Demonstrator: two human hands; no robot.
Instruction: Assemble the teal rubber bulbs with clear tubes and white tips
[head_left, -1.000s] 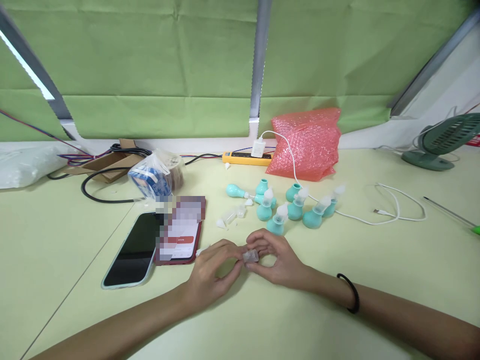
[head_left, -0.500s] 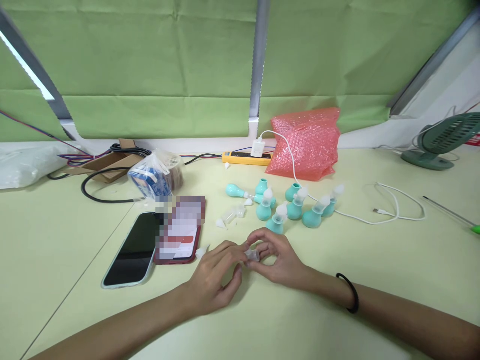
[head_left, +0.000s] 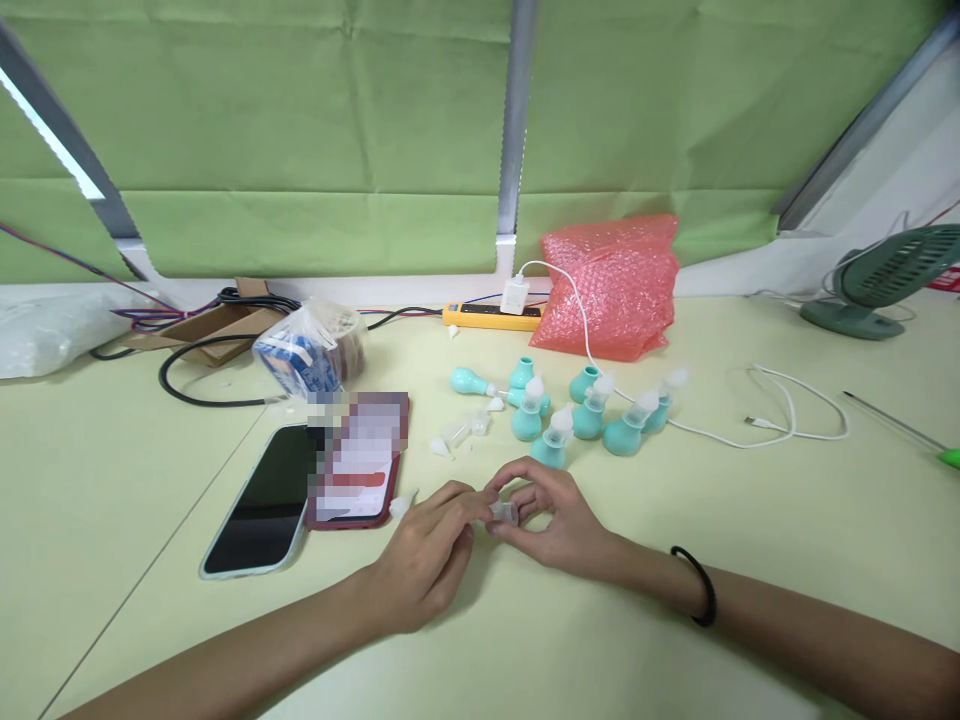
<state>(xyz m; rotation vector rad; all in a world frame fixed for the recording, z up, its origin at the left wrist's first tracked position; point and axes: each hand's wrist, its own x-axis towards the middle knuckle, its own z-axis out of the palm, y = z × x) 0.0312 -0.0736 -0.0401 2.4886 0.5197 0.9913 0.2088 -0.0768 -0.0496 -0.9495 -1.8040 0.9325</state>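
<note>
A short clear plastic tube (head_left: 505,512) sits between my two hands, its open end towards the right. The fingers of my left hand (head_left: 429,555) are closed over the tube's left end and hide that part. My right hand (head_left: 556,515) pinches the tube between thumb and fingers, the hand curved around it. Just beyond stand several teal rubber squeeze bulbs (head_left: 623,436) with clear tubes and soft white tips. A loose white tip (head_left: 403,503) lies left of my left hand. More loose clear parts (head_left: 459,432) and a teal bulb on its side (head_left: 469,381) lie farther back.
Two phones, one dark-screened (head_left: 259,510) and one in a red case (head_left: 360,470), lie to the left. Behind are a bagged tape roll (head_left: 311,350), a yellow power strip (head_left: 491,318) and pink bubble wrap (head_left: 607,285). A white cable (head_left: 720,440), screwdriver (head_left: 896,420) and green fan (head_left: 877,275) are right.
My left thumb has drawn in under the fingers, closer to the palm. The tube and my right hand keep almost the same place.
</note>
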